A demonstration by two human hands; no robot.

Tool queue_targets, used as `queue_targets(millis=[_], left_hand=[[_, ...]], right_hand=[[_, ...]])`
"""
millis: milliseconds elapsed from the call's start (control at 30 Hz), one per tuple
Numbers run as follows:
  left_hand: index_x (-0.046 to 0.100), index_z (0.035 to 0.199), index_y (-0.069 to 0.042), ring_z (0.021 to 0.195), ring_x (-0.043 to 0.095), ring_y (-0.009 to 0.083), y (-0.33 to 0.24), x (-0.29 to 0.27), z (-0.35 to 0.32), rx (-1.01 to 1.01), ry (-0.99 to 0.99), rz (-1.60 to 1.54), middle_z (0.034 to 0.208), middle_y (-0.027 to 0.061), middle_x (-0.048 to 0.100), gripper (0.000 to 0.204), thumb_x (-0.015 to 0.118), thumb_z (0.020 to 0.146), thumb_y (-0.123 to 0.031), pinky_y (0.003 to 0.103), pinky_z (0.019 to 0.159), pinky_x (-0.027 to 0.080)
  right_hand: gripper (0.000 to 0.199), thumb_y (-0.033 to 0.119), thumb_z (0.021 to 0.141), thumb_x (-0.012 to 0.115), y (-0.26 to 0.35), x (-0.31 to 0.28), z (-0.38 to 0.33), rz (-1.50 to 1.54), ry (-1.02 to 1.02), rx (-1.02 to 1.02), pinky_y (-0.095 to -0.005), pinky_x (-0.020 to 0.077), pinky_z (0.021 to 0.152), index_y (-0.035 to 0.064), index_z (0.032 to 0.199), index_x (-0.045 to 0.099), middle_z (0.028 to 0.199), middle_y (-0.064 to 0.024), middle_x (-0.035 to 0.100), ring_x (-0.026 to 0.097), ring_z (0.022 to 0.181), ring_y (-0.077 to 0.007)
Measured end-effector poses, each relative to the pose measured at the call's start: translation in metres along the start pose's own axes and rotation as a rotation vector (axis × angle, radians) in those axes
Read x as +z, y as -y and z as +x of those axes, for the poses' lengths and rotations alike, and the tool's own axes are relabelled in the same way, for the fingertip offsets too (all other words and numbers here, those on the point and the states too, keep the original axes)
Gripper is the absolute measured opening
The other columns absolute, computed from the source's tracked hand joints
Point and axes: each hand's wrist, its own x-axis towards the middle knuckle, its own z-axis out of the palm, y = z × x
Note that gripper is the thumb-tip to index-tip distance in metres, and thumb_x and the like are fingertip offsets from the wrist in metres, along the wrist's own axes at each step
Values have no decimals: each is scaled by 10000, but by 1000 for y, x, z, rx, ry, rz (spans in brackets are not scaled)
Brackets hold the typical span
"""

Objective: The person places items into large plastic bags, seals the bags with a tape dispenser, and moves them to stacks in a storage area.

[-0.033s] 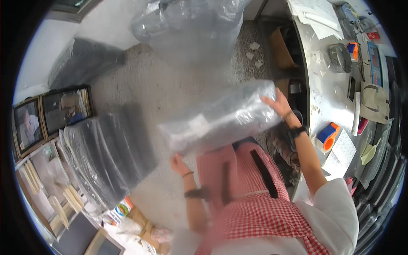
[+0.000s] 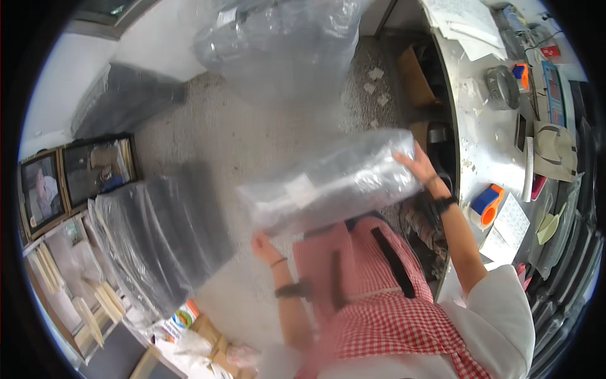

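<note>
A long grey package (image 2: 341,183) wrapped in clear plastic is held across the front of my body, with a pale label (image 2: 300,189) on its left part. My right hand (image 2: 418,167) grips its right end, thumb over the top face and the other fingers partly hidden behind the edge. At the lower left corner, the fingers of my left hand (image 2: 266,249) are closed on the plastic edge. Both wrists carry dark bands. Below the package hangs my red-and-white checked apron (image 2: 391,322).
Plastic-wrapped dark stacks (image 2: 167,234) stand at left, and a large plastic-covered bundle (image 2: 278,44) at the far side. A metal table (image 2: 470,126) along the right bears tape dispensers (image 2: 487,205), papers (image 2: 507,227) and a tape roll (image 2: 503,87). Wooden frames (image 2: 79,177) stand far left.
The package's right end and my right hand have dropped slightly toward me. My left hand stays at the lower left corner.
</note>
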Motion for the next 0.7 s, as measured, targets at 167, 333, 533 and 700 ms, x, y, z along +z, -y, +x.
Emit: queue_targets(millis=[167,333,533,700], left_hand=[[650,808,35,689,515,118,-77,41,-1,307,40,-20,781,33,619,143,652,870,-94,260,649,437],[617,804,31,616,479,138,-331,79,-71,874,78,-95,697,57,548,106,688,827,-43,272,576,398],[666,810,27,614,534,126,-566,95,-198,1563,398,-327,685,59,600,94,725,763,-30,255,580,421],[689,902,-33,678,605,122,-693,11,-248,1975,355,-404,754,70,669,141,715,803,-130,261,631,473]], right_hand=[[506,196,882,665,-8,-47,-77,434,-159,225,-302,464,897,-32,1285,463,1156,-110,590,578,1032,-171],[421,225,981,465,-17,-107,-189,690,-112,163,-340,455,964,16,1345,443,1237,-104,570,562,1110,-212],[551,463,969,405,42,-62,-312,1090,-309,39,-361,473,940,74,1359,429,1253,-73,560,556,1120,-222],[668,577,957,335,52,-47,-319,1263,-335,-2,-432,421,1023,104,1428,342,1379,-90,466,473,1237,-286]])
